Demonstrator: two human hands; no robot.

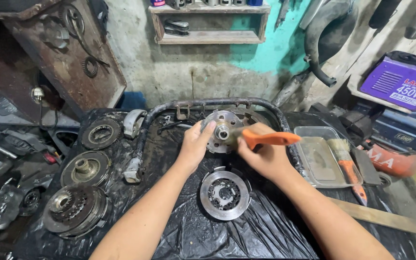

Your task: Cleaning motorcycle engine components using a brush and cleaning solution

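Left hand [194,144] grips hub [220,131], right hand [261,153] clamps brush [266,139]; greasy hub could slip onto disc [224,194].

Two bare hands, left hand [196,144] and right hand [261,154], two orange-handled brushes, one held [266,138], one in the tray [345,161], five round metal clutch parts, one clear plastic tray [314,132], one purple box [403,84] far right, one bent black tube frame [208,102]
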